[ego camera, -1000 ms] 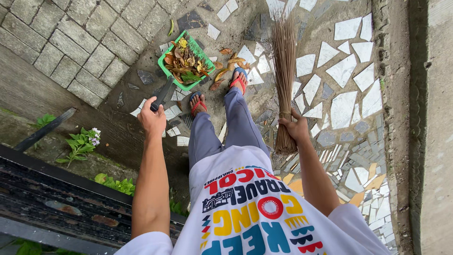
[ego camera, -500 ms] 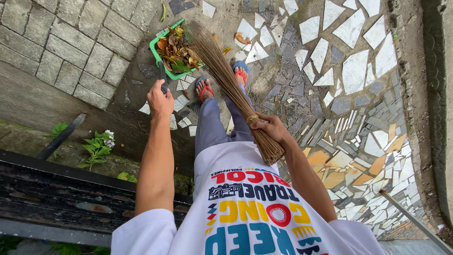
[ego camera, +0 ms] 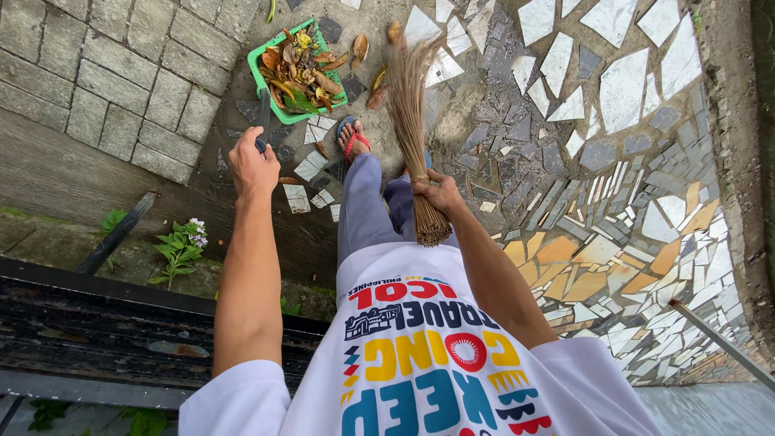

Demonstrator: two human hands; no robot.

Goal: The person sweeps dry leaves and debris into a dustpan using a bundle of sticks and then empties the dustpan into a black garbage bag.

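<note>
- Left hand [ego camera: 252, 165]: grip clenched around dark handle of green dustpan [ego camera: 297, 73], at 11 o'clock, full of dry leaves [ego camera: 303, 69].
- Right hand [ego camera: 440, 194]: grip clenched on stick broom [ego camera: 410, 105]; bristles at 12 o'clock touch the mosaic floor [ego camera: 622, 89].

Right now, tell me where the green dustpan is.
The green dustpan sits at upper left of the head view, full of dry leaves, on the ground ahead of the left hand gripping its handle.

The green dustpan [ego camera: 266, 77] looks like smooth plastic. The stick broom [ego camera: 413, 121] is dry, stiff fibre. The mosaic paving [ego camera: 622, 89] is matt stone.
</note>
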